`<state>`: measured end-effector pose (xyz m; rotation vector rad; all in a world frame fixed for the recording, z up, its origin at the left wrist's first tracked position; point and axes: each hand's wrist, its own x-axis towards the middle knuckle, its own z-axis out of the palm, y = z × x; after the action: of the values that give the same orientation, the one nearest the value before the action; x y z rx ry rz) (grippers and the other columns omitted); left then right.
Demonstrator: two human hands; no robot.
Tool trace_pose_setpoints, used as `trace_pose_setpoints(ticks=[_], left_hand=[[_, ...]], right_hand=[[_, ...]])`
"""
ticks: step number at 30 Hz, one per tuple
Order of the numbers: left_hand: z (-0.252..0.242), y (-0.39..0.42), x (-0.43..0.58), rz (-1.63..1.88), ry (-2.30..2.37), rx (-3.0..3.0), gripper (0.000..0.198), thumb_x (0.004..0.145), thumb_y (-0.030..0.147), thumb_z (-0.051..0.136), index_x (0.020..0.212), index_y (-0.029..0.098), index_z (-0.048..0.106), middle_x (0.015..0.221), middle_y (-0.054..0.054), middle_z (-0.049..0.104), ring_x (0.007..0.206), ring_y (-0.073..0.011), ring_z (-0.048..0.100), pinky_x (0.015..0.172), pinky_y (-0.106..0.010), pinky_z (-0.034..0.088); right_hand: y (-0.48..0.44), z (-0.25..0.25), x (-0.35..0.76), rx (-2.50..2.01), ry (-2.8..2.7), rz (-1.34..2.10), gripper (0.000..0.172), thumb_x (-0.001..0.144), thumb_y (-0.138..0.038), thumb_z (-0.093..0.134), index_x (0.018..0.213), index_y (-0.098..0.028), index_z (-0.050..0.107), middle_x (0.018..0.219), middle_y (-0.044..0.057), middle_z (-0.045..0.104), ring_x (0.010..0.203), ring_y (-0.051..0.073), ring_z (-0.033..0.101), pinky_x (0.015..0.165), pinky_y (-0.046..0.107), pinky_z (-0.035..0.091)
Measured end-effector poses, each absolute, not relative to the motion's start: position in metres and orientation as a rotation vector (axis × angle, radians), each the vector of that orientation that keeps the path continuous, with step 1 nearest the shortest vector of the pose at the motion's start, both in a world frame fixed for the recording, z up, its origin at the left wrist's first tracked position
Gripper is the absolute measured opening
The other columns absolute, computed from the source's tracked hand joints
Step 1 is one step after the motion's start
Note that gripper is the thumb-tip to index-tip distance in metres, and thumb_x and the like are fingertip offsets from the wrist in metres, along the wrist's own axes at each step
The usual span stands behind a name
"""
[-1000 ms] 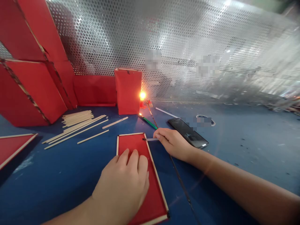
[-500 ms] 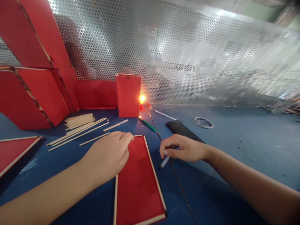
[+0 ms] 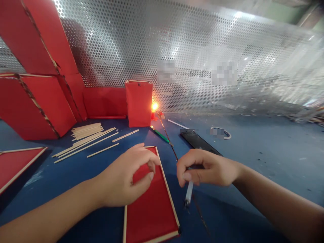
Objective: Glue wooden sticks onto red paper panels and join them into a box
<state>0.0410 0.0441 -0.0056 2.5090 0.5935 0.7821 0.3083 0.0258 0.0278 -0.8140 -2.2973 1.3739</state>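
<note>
My left hand (image 3: 124, 179) is over the upper part of a red rectangular panel (image 3: 152, 216) edged with pale wooden strips. Its fingers are curved, with the thumb apart and nothing between them. Whether it touches the panel I cannot tell. To the panel's right, my right hand (image 3: 210, 168) pinches a whitish glue stick (image 3: 188, 192). The stick's blackened tip points down toward the blue table. A dark corner shows at the panel's lower right.
Behind the panel stand a red box (image 3: 139, 104) and a lit candle (image 3: 154, 113). A green-handled cutter (image 3: 160, 135), a black phone (image 3: 201, 141) and several wooden sticks (image 3: 86, 136) lie around. Large red structures (image 3: 48, 101) rise at the left, before a perforated metal screen (image 3: 192, 44).
My left hand has left the panel's top edge, moved right and spread its thumb from its fingers. The right hand has brought the glue stick slightly right and nearer to me.
</note>
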Motion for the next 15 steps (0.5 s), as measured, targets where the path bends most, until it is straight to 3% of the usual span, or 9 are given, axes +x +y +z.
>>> trace_pose_setpoints(ticks=[3,5,10,12,15], left_hand=[[-0.002,0.051,0.039,0.969,0.710,2.217,0.011,0.089,0.020,0.055,0.097,0.025,0.061,0.080,0.003,0.065,0.076,-0.0168,0.064,0.093,-0.040,0.052],[0.004,0.055,0.040,1.078,0.729,1.899,0.010,0.087,0.019,0.059,0.094,0.025,0.062,0.074,0.004,0.064,0.074,-0.0149,0.064,0.076,-0.028,0.053],[0.025,0.058,0.043,1.282,0.594,1.151,0.010,0.079,0.015,0.067,0.083,0.023,0.063,0.062,0.008,0.058,0.060,-0.0092,0.060,0.072,-0.025,0.056],[0.033,0.059,0.040,1.217,0.641,1.096,0.011,0.075,0.017,0.070,0.082,0.024,0.064,0.060,0.009,0.055,0.047,-0.0070,0.047,0.056,-0.022,0.053],[0.043,0.063,0.025,0.919,0.882,1.458,0.005,0.073,0.025,0.073,0.078,0.024,0.071,0.050,0.008,0.049,0.037,-0.0076,0.033,0.037,-0.019,0.030]], right_hand=[[0.036,0.021,0.317,-0.849,-2.082,1.477,0.037,0.094,-0.048,0.064,0.085,-0.013,0.073,0.065,-0.001,0.058,0.053,0.008,0.047,0.049,0.021,0.035],[0.043,0.014,0.322,-0.871,-1.921,1.487,0.034,0.089,-0.047,0.071,0.083,-0.014,0.073,0.065,-0.001,0.060,0.053,0.008,0.047,0.049,0.022,0.033],[0.060,-0.004,0.329,-0.913,-1.618,1.409,0.025,0.085,-0.041,0.075,0.081,-0.017,0.072,0.057,-0.004,0.053,0.051,0.009,0.042,0.051,0.025,0.031],[0.063,-0.007,0.330,-0.911,-1.526,1.381,0.021,0.084,-0.040,0.074,0.080,-0.019,0.070,0.056,-0.005,0.049,0.052,0.010,0.041,0.054,0.027,0.033],[0.065,-0.007,0.329,-0.907,-1.419,1.367,0.017,0.082,-0.037,0.075,0.080,-0.021,0.070,0.055,-0.005,0.048,0.052,0.012,0.041,0.056,0.030,0.036]])
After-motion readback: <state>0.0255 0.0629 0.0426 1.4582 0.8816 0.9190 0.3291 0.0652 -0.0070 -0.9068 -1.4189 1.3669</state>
